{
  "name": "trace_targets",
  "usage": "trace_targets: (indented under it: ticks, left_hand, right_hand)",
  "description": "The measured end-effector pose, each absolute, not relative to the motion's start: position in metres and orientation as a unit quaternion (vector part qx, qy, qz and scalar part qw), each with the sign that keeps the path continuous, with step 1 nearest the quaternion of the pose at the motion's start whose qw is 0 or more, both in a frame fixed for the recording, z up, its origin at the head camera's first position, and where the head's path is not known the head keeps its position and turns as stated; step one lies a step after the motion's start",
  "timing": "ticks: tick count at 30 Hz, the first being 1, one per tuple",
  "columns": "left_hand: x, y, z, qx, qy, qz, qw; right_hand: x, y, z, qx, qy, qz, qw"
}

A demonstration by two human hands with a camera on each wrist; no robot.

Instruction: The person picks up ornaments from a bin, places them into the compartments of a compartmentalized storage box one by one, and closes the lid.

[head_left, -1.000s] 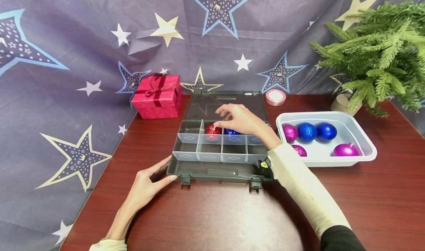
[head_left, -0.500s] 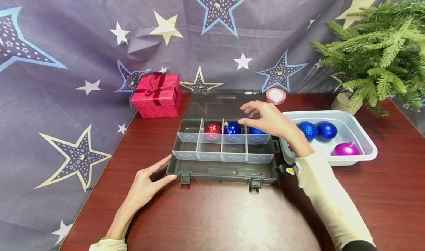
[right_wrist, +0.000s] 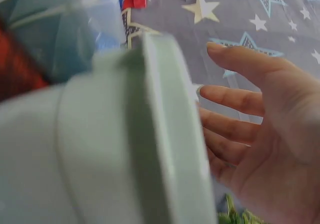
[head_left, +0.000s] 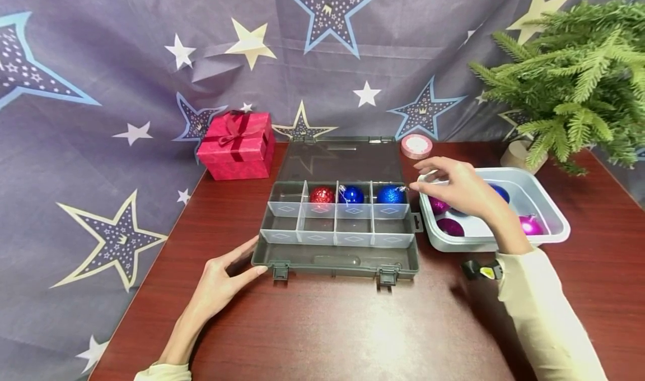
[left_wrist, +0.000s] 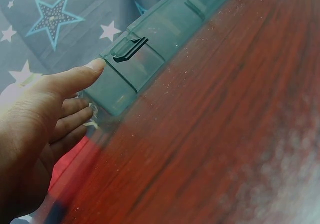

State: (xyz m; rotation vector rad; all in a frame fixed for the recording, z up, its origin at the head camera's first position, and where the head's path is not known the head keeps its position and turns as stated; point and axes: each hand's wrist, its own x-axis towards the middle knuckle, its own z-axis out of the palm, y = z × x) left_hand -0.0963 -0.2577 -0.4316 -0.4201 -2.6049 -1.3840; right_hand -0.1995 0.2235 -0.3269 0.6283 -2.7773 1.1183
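A dark translucent organizer box [head_left: 335, 260] lies with its lid folded back. Its rear compartments hold a red glitter bauble [head_left: 321, 195], a shiny blue bauble [head_left: 351, 194] and a blue glitter bauble [head_left: 389, 194]. My left hand [head_left: 219, 286] rests at the box's front left corner, thumb at the front edge and straight fingers along the side, as the left wrist view also shows. Over the left part of a white tub [head_left: 554, 221] hovers my right hand [head_left: 461, 187], fingers relaxed, nothing between them. Magenta [head_left: 530, 224], purple [head_left: 450, 227] and blue baubles [head_left: 499, 193] lie in the tub, partly hidden by that hand.
A red gift box [head_left: 237, 145] stands at the back left. Behind the tub are a pink ribbon roll [head_left: 416, 146] and a small artificial fir tree [head_left: 579, 89] on a wooden base. A star-printed cloth [head_left: 322, 78] hangs behind the table.
My right hand has moved right, from above the organizer box to above the tub, uncovering the two blue baubles in the box. The left hand stays at the corner.
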Motion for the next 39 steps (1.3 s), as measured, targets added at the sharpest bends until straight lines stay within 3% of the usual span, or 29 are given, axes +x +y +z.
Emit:
trace_targets:
  ticks: [10,26,39]
  left_hand:
    - [-0.097,-0.259,-0.431,-0.143,-0.871,-0.462,0.083]
    - [-0.097,-0.259,-0.431,-0.143,-0.87,-0.464,0.08]
    - [-0.097,-0.26,-0.433,-0.144,-0.87,-0.464,0.081]
  right_hand:
    - [-0.189,0.262,-0.343,0.186,-0.912,0.364,0.04]
    - [-0.187,0.311,-0.357,0.15,-0.927,0.328,0.107]
    - [-0.191,0.312,-0.368,0.163,-0.949,0.264,0.057]
